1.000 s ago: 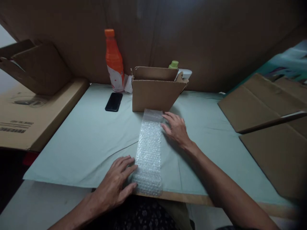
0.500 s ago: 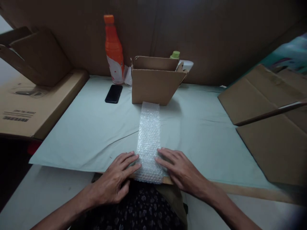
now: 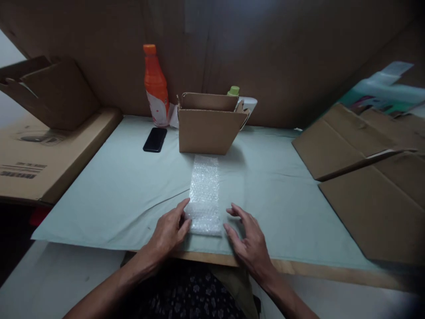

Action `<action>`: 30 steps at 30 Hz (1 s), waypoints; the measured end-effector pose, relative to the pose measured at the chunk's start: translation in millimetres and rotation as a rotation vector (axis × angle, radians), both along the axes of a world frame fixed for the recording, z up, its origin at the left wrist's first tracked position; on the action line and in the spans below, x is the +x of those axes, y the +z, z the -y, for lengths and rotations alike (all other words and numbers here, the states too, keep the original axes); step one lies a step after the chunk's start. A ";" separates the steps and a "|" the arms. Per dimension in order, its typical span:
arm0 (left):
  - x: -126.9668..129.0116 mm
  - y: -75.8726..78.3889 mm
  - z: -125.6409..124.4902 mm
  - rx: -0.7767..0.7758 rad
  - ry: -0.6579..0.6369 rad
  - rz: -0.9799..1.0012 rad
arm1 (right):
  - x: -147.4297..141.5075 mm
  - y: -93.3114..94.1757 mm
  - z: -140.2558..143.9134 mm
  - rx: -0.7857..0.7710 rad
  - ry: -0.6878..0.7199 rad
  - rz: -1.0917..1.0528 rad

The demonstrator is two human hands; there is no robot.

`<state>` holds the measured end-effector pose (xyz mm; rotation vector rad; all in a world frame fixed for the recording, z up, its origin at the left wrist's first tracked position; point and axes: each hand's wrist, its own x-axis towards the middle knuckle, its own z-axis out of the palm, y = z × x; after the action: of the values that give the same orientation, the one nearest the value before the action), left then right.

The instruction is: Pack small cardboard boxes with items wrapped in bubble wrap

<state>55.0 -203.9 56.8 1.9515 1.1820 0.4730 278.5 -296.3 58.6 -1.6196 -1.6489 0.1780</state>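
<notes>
A strip of bubble wrap (image 3: 204,186) lies lengthwise on the cloth, and its near end is folded over on itself. My left hand (image 3: 170,228) is at the strip's left edge by the fold. Its thumb and forefinger are apart, with the tips at the edge; its other fingers are mostly hidden. To the right of the fold, my right hand (image 3: 248,237) is open with curved fingers, a small gap away from the wrap. Just beyond the strip's far end stands an open cardboard box (image 3: 207,130).
A pale green cloth (image 3: 272,195) covers the table. Behind are an orange bottle (image 3: 156,88), a black phone (image 3: 155,139) and a green-capped bottle (image 3: 234,91). Cardboard boxes (image 3: 381,195) stand right; another open box (image 3: 63,93) sits on a flat carton (image 3: 66,164) left.
The near end of the bubble wrap has been folded away from me, off the table edge. My right hand has come away from the strip. The view has tilted up slightly.
</notes>
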 end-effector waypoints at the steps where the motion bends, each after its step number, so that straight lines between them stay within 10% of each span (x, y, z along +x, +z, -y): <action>1: 2.6 -2.6 -3.6 0.009 -0.009 -0.025 | 0.2 1.2 1.7 0.050 0.031 0.074; 8: 7.2 -3.9 -12.9 0.181 -0.071 -0.126 | -15.5 2.7 -5.6 -0.022 0.283 0.328; 16: -14.5 11.3 5.7 0.398 -0.281 0.052 | -8.8 5.9 -14.0 -0.122 0.308 0.022; 24: 3.3 -13.9 -11.0 0.557 -0.188 -0.053 | -6.0 5.8 -10.3 0.035 0.231 0.309; 30: -6.5 1.3 4.2 0.568 -0.161 -0.061 | -7.6 6.4 -23.0 -0.047 0.310 0.249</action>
<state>48.6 -208.1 58.0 2.5355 0.9816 0.7256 271.0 -273.3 65.0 -1.4574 -2.0987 0.1777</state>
